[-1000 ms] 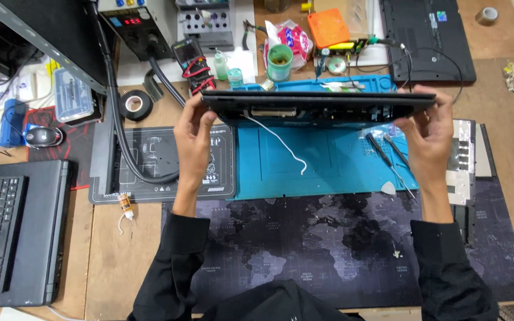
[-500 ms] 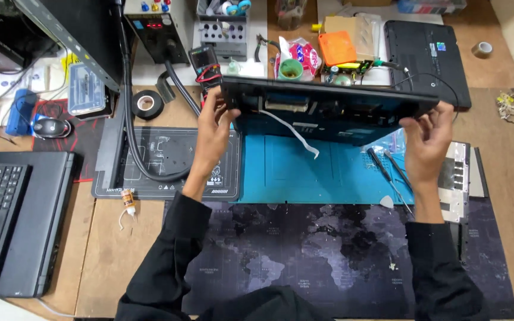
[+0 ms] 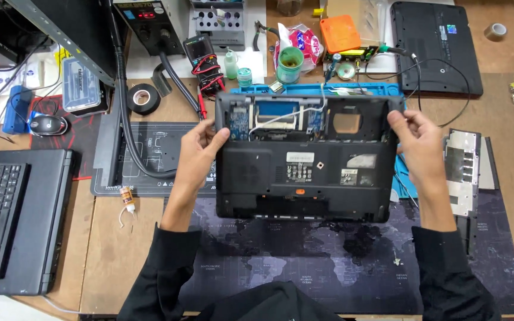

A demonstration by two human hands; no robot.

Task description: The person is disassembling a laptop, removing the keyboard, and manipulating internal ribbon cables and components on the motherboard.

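Note:
A black laptop base (image 3: 304,172) faces me with its underside up, its far half uncovered so a blue circuit board and white cables show. My left hand (image 3: 200,151) grips its left edge and my right hand (image 3: 416,142) grips its right edge. The base is above a blue work mat (image 3: 401,184) and a dark map-printed desk mat (image 3: 304,267).
A second closed laptop (image 3: 435,47) lies at the back right, an open laptop keyboard (image 3: 7,220) at the left. A metal cover plate (image 3: 464,172) lies right of my hand. Tape roll (image 3: 144,98), multimeter (image 3: 203,59), green cup (image 3: 290,62), mouse (image 3: 46,125) and a small glue bottle (image 3: 128,196) crowd the desk.
The laptop base was held on edge, showing only its thin side. It has tipped toward me and come down, so its whole underside now faces up. Both hands kept their grip.

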